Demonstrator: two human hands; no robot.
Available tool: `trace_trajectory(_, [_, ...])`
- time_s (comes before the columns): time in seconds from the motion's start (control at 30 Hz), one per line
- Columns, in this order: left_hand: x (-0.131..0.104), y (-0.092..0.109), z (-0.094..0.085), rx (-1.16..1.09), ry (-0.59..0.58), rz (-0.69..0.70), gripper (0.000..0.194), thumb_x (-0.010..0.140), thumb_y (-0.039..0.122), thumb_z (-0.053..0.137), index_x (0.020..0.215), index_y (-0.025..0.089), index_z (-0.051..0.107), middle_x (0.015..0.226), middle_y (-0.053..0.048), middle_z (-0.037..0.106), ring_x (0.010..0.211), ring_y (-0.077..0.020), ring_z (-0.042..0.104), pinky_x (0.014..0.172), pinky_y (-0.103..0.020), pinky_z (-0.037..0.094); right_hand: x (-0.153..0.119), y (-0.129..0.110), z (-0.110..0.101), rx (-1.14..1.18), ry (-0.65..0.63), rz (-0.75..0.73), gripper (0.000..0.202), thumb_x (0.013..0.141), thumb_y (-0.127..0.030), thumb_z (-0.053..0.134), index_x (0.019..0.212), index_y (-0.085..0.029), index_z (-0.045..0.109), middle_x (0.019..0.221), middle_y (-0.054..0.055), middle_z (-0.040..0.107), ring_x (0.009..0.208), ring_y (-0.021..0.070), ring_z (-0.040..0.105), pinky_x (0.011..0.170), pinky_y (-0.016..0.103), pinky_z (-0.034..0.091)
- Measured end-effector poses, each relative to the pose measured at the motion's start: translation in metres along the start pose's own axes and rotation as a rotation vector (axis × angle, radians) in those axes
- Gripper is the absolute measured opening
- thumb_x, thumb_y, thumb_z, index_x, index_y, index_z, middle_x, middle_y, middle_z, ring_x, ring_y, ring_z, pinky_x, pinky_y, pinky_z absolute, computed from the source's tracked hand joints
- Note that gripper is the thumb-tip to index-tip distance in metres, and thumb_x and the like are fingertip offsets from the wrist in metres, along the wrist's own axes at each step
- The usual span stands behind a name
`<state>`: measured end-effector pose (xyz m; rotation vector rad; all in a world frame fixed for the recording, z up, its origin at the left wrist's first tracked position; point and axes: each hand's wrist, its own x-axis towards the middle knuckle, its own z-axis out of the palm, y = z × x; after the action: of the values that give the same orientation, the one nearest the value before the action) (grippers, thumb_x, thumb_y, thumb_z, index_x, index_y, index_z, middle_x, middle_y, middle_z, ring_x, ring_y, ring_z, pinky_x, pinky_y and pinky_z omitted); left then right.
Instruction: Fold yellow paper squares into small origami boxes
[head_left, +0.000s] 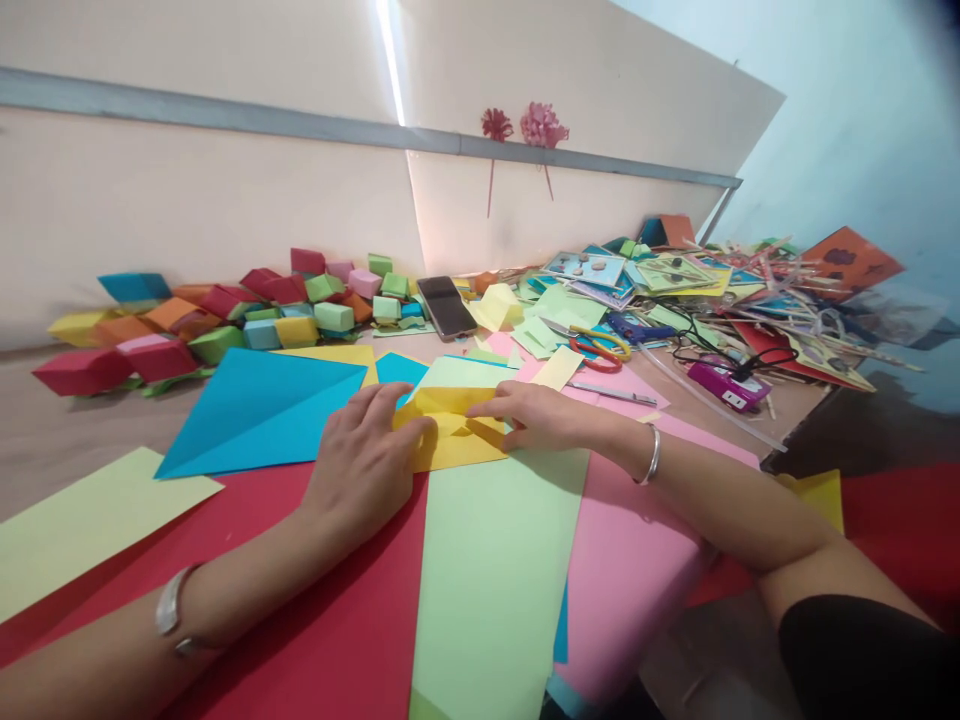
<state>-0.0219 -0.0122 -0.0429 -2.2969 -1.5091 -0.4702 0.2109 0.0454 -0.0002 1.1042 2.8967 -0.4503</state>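
A partly folded sheet of yellow paper (452, 408) lies between my hands, on top of a light green sheet (499, 560). My left hand (371, 445) grips the left side of the yellow paper, with thumb and fingers curled round its edge. On the other side, my right hand (529, 415) pinches a flap of the same paper, index finger on top and thumb beneath. Creases and a raised fold show in the middle. Beside my left hand are a creased blue sheet (262, 410) and a large red sheet (360, 590).
Several folded paper boxes (214, 300) sit at the back left. A phone (446, 307), scissors (600, 350), a cutter knife (611, 393), a glue gun (637, 330) and a purple power socket (727, 385) with cables lie toward the right. Paper cards and sticks are heaped behind them.
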Motion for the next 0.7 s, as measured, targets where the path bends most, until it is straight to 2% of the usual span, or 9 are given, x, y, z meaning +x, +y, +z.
trace_trajectory(0.13, [-0.001,0.0,0.005,0.087,-0.06,-0.029,0.04,0.085,0.013,0.04,0.112,0.011,0.069,0.136,-0.024,0.054,0.128,-0.0426,0.046,0.092,-0.056,0.048,-0.003,-0.001,0.003,-0.101,-0.051,-0.065,0.053,0.093,-0.018,0.051,0.143,-0.034,0.046,0.107,0.006,0.053,0.076,0.0129,0.05,0.064,0.023,0.037])
trace_trajectory(0.23, [0.001,-0.001,0.005,0.077,-0.052,0.001,0.038,0.085,0.013,0.04,0.108,0.014,0.07,0.134,-0.02,0.058,0.127,-0.0387,0.048,0.096,-0.053,0.047,-0.003,-0.003,0.004,-0.179,-0.077,-0.111,0.057,0.091,-0.013,0.047,0.145,-0.033,0.043,0.101,0.006,0.054,0.074,0.0148,0.048,0.059,0.023,0.032])
trace_trajectory(0.37, [0.004,-0.002,0.003,-0.094,-0.069,0.106,0.038,0.086,0.011,0.038,0.1,0.019,0.072,0.115,-0.015,0.069,0.114,-0.0338,0.059,0.094,-0.05,0.049,0.001,-0.006,0.004,-0.216,-0.096,-0.117,0.053,0.093,-0.015,0.041,0.141,-0.035,0.046,0.097,0.006,0.056,0.072,0.0167,0.049,0.056,0.024,0.029])
trace_trajectory(0.43, [0.005,-0.003,0.005,-0.18,-0.104,0.128,0.042,0.085,0.011,0.037,0.105,0.02,0.072,0.112,-0.014,0.071,0.109,-0.0316,0.063,0.092,-0.048,0.052,0.003,-0.009,0.006,-0.236,-0.077,-0.077,0.049,0.094,-0.016,0.039,0.138,-0.034,0.048,0.1,0.006,0.057,0.069,0.0159,0.048,0.056,0.025,0.028])
trace_trajectory(0.53, [0.004,-0.004,0.008,-0.244,-0.131,0.097,0.046,0.085,0.011,0.034,0.11,0.019,0.072,0.12,-0.014,0.07,0.108,-0.0297,0.066,0.09,-0.045,0.055,0.007,-0.013,0.009,-0.276,-0.033,-0.034,0.038,0.095,-0.019,0.042,0.13,-0.029,0.052,0.106,0.007,0.057,0.068,0.0141,0.047,0.055,0.024,0.027])
trace_trajectory(0.63, [0.002,-0.005,0.01,-0.232,-0.142,0.085,0.047,0.085,0.012,0.033,0.112,0.018,0.072,0.125,-0.014,0.069,0.111,-0.03,0.066,0.089,-0.044,0.057,0.011,-0.014,0.012,-0.36,0.041,-0.052,0.026,0.097,-0.024,0.044,0.12,-0.024,0.058,0.111,0.01,0.056,0.082,0.0175,0.05,0.056,0.024,0.027])
trace_trajectory(0.7, [0.002,-0.005,0.009,-0.201,-0.159,0.097,0.049,0.085,0.012,0.032,0.113,0.016,0.072,0.126,-0.015,0.068,0.111,-0.0301,0.066,0.088,-0.044,0.057,0.014,-0.011,0.013,-0.417,0.102,-0.12,0.023,0.098,-0.021,0.044,0.113,-0.021,0.061,0.116,0.01,0.057,0.092,0.0194,0.049,0.058,0.025,0.028])
